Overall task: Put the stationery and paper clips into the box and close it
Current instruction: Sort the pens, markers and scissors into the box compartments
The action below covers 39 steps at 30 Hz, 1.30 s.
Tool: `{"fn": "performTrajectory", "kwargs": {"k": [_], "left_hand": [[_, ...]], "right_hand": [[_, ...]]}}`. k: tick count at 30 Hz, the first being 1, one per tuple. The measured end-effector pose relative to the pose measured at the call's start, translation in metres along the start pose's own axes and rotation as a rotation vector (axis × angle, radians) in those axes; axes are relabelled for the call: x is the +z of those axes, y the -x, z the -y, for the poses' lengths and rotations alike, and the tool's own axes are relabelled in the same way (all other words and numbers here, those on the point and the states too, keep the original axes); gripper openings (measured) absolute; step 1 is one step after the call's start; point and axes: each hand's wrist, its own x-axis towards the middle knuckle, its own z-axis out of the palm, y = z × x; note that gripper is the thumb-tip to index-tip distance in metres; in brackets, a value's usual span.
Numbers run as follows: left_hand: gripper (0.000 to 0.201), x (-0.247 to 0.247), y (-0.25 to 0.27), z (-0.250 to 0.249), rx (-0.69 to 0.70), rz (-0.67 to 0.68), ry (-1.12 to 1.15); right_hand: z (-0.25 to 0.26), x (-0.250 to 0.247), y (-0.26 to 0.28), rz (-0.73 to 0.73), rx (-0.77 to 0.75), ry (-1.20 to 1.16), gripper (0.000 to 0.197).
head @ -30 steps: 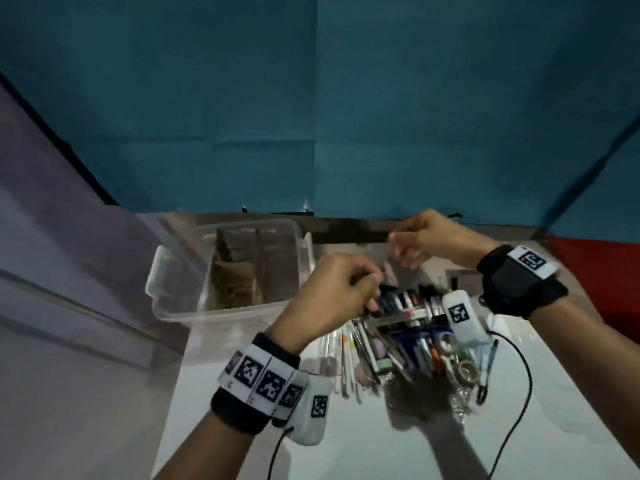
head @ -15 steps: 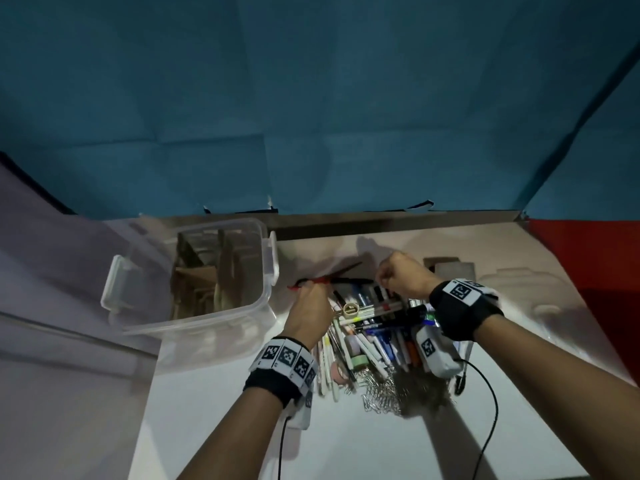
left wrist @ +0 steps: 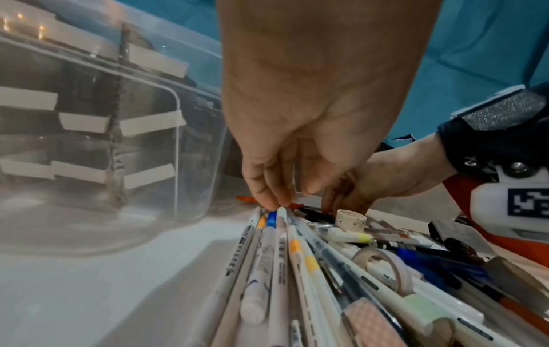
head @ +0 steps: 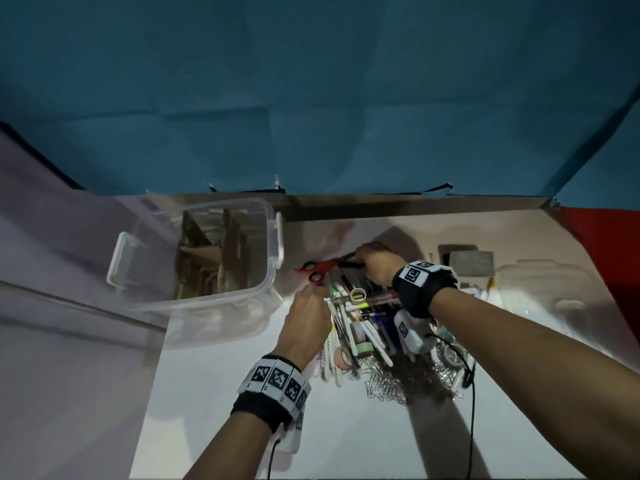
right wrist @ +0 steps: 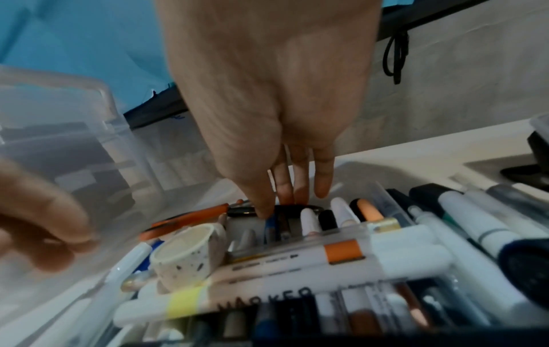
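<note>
A clear plastic box (head: 273, 244) with cardboard dividers stands open at the left. A heap of pens and markers (head: 360, 327) lies to its right, with paper clips (head: 391, 386) at the near end. Red scissors (head: 320, 268) lie between box and heap. My left hand (left wrist: 285, 197) reaches down with straight fingers, fingertips (left wrist: 268, 202) touching the far ends of the white pens (left wrist: 280, 234). My right hand (right wrist: 291, 199) also points straight fingers down; its fingertips (right wrist: 264, 211) touch a blue pen at the heap's far end, close to the scissors (right wrist: 190, 218). Neither hand grips anything.
A speckled tape roll (right wrist: 190, 256) sits on top of the heap. A clear lid (head: 543, 285) lies at the right on the white table (head: 346, 438), with a grey block (head: 472, 265) behind it. A blue backdrop closes off the far side.
Both hands have dropped from above the heap to its far end. The red scissors, earlier up at the hands, now lie on the table beside the box.
</note>
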Motion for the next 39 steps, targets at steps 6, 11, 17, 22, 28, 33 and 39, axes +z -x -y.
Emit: {"fn": "performTrajectory", "kwargs": {"k": [6, 11, 17, 22, 28, 33, 39], "left_hand": [[0.036, 0.000, -0.012, -0.010, 0.123, 0.022, 0.071], [0.040, 0.012, -0.031, -0.027, 0.201, 0.231, 0.013], [0.030, 0.024, -0.030, -0.024, 0.179, 0.111, -0.018], [0.037, 0.009, -0.012, -0.002, 0.121, -0.080, 0.011], [0.050, 0.012, -0.003, 0.026, -0.020, 0.013, -0.151], [0.048, 0.004, -0.023, -0.008, 0.075, -0.042, -0.206], [0.034, 0.025, -0.045, -0.067, 0.262, 0.373, -0.085]], "right_hand": [[-0.006, 0.002, 0.000, 0.007, -0.004, 0.015, 0.021], [-0.007, 0.004, 0.000, 0.055, 0.030, -0.062, 0.017], [-0.006, 0.003, 0.001, 0.103, 0.072, -0.089, 0.018], [-0.017, -0.017, 0.015, 0.030, 0.036, -0.247, 0.027], [-0.049, -0.039, 0.032, -0.075, 0.042, -0.463, 0.024], [-0.076, -0.034, 0.046, -0.045, 0.199, -0.557, 0.023], [-0.084, -0.018, 0.063, -0.179, 0.373, -1.114, 0.016]]}}
